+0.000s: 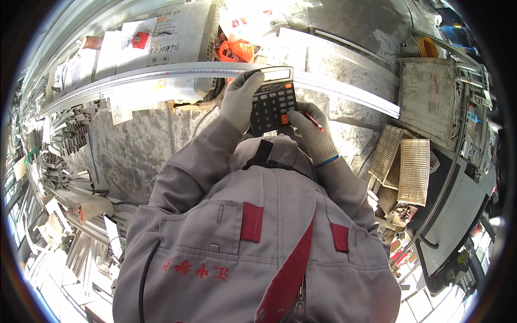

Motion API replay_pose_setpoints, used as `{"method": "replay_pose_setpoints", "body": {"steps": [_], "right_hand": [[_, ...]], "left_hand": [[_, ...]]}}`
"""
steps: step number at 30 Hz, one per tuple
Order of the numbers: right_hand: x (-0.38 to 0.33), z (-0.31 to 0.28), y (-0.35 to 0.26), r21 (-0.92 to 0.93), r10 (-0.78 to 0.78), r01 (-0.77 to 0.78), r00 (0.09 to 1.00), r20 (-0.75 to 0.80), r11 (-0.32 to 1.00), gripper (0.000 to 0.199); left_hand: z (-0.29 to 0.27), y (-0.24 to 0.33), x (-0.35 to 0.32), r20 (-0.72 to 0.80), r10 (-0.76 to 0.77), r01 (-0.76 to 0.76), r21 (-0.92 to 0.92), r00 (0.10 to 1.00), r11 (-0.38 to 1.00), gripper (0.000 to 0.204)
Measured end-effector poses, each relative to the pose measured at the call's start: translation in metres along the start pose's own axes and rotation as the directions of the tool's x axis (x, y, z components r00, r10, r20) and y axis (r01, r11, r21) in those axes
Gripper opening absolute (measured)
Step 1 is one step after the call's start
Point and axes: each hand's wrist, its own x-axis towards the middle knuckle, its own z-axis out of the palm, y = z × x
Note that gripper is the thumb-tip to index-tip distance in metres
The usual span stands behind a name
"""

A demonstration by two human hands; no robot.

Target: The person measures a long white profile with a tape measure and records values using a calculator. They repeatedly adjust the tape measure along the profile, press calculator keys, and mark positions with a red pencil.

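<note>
The dark rectangular plastic calculator [273, 100], with its pale display at the top and two orange keys, sat upright in front of the person's chest, above the grey concrete-topped tabletop [134, 145]. It lay in the grip of the left hand [238, 102], which wore a light grey knitted glove: the palm and fingers wrapped round the calculator's left edge, the thumb at its upper left corner, so that grip was clenched on the casing. The right hand [311, 129], gloved alike with a blue cuff edge at the wrist, was just beside the calculator's lower right corner. Its forefinger reached toward the orange key at the bottom right; whether it pressed the key could not be told. The other fingers of that hand were curled round a thin red pen [313, 121], which lay slanted across them.

Behind the calculator a long pale aluminium profile rail [177, 72] ran across the tabletop, with printed paper sheets [161, 37] beyond it. To the right lay cream ribbed plastic grilles [413, 169].
</note>
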Motion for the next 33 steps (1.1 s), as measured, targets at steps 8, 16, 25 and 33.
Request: {"method": "replay_pose_setpoints", "body": {"steps": [8, 16, 25, 33], "right_hand": [[0.008, 0.006, 0.003, -0.034, 0.04, -0.043, 0.996, -0.075, 0.999, 0.035], [0.014, 0.003, 0.009, -0.115, 0.01, -0.019, 0.996, -0.083, 0.993, 0.04], [0.012, 0.0, 0.012, -0.097, -0.03, 0.022, 0.997, -0.078, 0.995, 0.039], [0.014, 0.0, 0.015, -0.059, -0.005, -0.001, 0.995, -0.103, 0.998, 0.035]], "left_hand": [[0.002, 0.001, -0.004, -0.017, -0.016, 0.016, 0.005, 1.0, 1.0, 0.025], [-0.003, -0.002, 0.0, -0.02, -0.049, 0.049, 0.001, 0.999, 0.999, 0.02], [-0.004, -0.002, 0.003, 0.008, -0.085, 0.085, -0.072, 0.996, 0.994, 0.024], [-0.001, 0.0, 0.002, 0.029, -0.092, 0.094, -0.059, 0.995, 0.994, 0.028]]}}
